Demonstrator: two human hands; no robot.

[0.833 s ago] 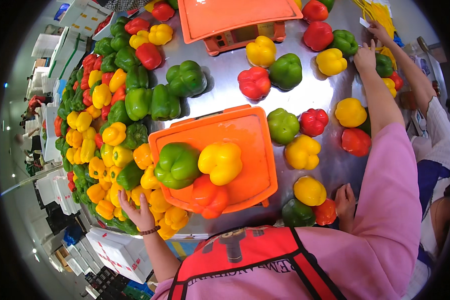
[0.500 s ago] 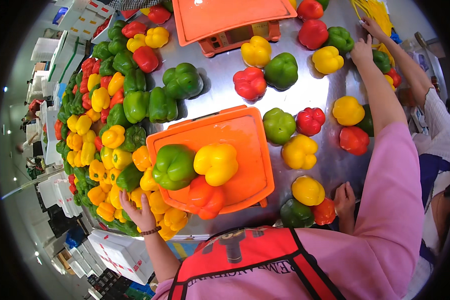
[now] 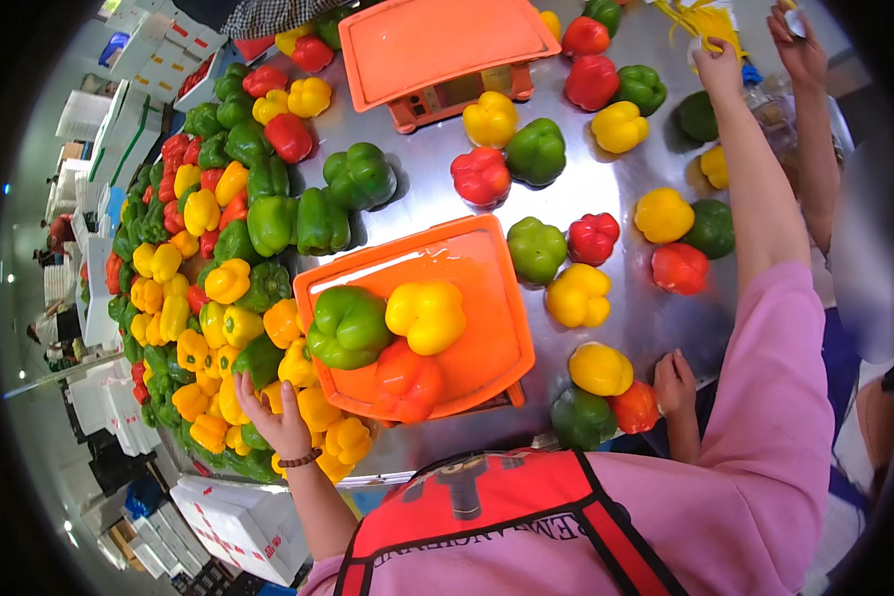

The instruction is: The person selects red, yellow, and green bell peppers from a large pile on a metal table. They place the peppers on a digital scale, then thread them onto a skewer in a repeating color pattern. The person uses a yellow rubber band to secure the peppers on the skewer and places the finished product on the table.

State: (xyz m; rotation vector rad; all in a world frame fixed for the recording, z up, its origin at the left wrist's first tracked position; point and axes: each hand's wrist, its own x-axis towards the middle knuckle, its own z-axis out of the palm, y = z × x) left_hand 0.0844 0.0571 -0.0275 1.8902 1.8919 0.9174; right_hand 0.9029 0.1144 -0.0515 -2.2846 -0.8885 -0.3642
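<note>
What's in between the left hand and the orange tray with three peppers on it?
Yellow peppers lie between the left hand and the orange tray, seen in the head view.

The person wears a pink shirt (image 3: 765,407), black-edged red apron (image 3: 531,492) and beaded bracelet (image 3: 300,460).

Produce-packing room: heaped peppers (image 3: 228,281), orange scales (image 3: 447,45), stacked white boxes (image 3: 119,134).

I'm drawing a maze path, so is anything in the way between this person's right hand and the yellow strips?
Nothing visible is. The right hand is right by the yellow strips; I can't tell if they touch. The other person's hand is off to the right, not between.
</note>
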